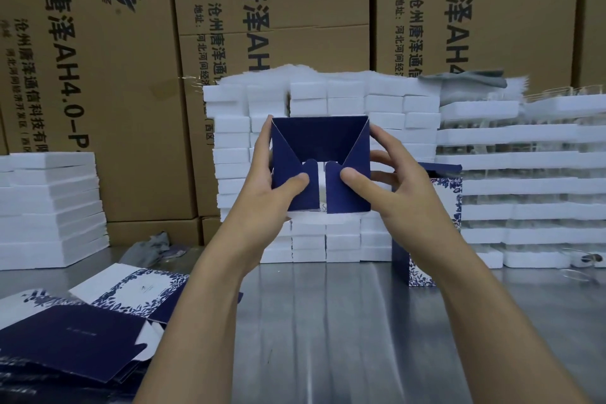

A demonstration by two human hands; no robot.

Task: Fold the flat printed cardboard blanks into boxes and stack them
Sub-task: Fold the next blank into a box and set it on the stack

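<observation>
Currently you hold a half-folded navy box (319, 138) raised above the steel table (328, 321), its end turned toward you so the flaps are visible. Your left hand (272, 187) grasps its left side and your right hand (383, 190) its right, each thumb pressing a tabbed flap (337, 203) inward, likely to lock the base. Flat printed blanks (82, 331) lie fanned at the near left, handy for the next fold. One finished box (423, 272) stands at the right, behind your right wrist. White foam blocks (328, 98) are stacked at the far side.
</observation>
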